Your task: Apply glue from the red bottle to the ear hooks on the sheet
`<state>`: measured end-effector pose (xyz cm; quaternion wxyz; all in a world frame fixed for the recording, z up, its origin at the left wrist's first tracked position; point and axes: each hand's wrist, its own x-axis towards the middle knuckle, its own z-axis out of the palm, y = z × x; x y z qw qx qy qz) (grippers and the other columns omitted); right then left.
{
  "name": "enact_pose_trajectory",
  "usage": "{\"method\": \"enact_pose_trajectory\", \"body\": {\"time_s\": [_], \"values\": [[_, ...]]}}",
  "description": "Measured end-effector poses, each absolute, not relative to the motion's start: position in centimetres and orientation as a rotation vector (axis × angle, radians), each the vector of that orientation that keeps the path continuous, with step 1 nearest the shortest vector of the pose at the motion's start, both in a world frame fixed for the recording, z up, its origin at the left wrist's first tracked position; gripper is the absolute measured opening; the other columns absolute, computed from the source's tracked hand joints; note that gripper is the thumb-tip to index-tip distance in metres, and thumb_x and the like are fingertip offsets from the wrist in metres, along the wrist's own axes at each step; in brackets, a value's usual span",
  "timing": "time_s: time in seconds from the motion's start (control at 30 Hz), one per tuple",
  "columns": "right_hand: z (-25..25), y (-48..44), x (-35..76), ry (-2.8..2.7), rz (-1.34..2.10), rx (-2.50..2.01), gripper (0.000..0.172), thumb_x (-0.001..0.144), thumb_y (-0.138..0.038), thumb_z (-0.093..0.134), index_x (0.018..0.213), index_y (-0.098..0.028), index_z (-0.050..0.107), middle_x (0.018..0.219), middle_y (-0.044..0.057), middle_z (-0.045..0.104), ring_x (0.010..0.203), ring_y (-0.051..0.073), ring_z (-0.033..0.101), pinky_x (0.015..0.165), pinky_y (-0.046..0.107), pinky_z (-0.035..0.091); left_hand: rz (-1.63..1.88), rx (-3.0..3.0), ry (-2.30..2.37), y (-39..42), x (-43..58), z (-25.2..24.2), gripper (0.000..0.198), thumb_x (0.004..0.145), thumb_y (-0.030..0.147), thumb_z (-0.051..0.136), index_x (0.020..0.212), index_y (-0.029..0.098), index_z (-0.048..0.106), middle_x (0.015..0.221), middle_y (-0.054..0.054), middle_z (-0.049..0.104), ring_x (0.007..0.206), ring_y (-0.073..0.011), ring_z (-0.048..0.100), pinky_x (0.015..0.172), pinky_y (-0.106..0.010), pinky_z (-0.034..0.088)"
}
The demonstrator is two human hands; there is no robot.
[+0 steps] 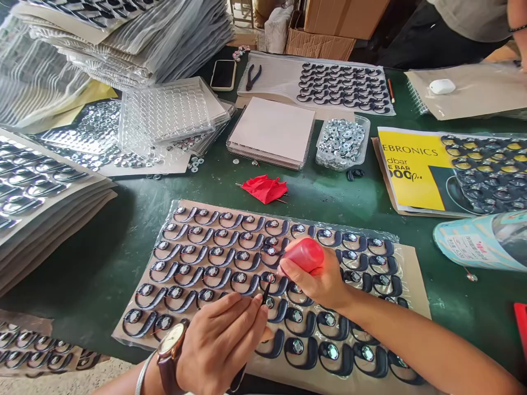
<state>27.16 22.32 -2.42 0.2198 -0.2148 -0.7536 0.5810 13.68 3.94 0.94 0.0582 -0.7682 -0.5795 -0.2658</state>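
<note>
A sheet of black hook-shaped ear pieces [218, 252], each with a round metal speaker in it, lies across the table in front of me in clear plastic on brown card. My left hand [224, 340], with a watch on the wrist, is closed around black tweezers [267, 289]. Their tip is at one ear piece near the sheet's middle. Just above, my right hand [325, 282] grips a red squeeze bottle [304, 254], tilted with its lower end toward that same ear piece. The bottle's nozzle is mostly hidden by my fingers.
Behind the sheet lie a red cloth [264, 189], a tub of metal discs [342, 142] and a card stack [272, 131]. Trays [164, 109] and tall piles of sheets [45, 197] stand left. A light-blue cup [473, 241] lies right. Another person [469, 22] stands at the far right.
</note>
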Motion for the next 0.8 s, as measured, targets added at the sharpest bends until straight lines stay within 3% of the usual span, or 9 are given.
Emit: {"method": "enact_pose_trajectory", "body": {"time_s": [0.17,0.37,0.53,0.8], "values": [[-1.9,22.4,27.3,-2.107,1.618,-0.586,0.024,0.087,-0.035,0.066,0.071,-0.017,0.065,0.067,0.005,0.067,0.057,0.017,0.063,0.058,0.031,0.052,-0.990,-2.335,-1.809,4.8,13.2,1.7,0.021,0.089,0.013,0.053,0.102,0.006,0.067,0.092,-0.011,0.076,0.081,-0.0197,0.073,0.078,-0.032,0.060],[-2.5,22.2,27.5,-2.022,1.710,-0.584,0.017,0.086,-0.035,0.067,0.084,-0.019,0.063,0.063,0.002,0.067,0.055,0.017,0.063,0.057,0.030,0.054,-1.180,-2.328,-1.939,5.0,12.6,1.6,0.024,0.084,0.007,0.055,0.107,0.009,0.064,0.089,-0.009,0.075,0.074,-0.0179,0.071,0.069,-0.031,0.058],[-2.5,22.1,27.4,-2.075,1.691,-0.553,0.017,0.086,-0.035,0.068,0.082,-0.019,0.064,0.065,0.002,0.068,0.054,0.016,0.063,0.057,0.028,0.054,-1.311,-2.300,-2.060,5.3,11.9,1.4,0.024,0.084,0.004,0.058,0.106,0.012,0.064,0.086,-0.006,0.074,0.070,-0.0154,0.069,0.065,-0.029,0.053],[-2.7,22.2,27.4,-2.123,1.507,-0.349,0.014,0.083,-0.033,0.075,0.082,-0.020,0.069,0.082,0.003,0.071,0.068,0.015,0.068,0.067,0.025,0.055,-1.461,-2.181,-2.271,6.5,10.5,1.5,0.015,0.088,0.007,0.057,0.093,0.017,0.067,0.078,-0.004,0.073,0.065,-0.0146,0.067,0.062,-0.028,0.051]]}}
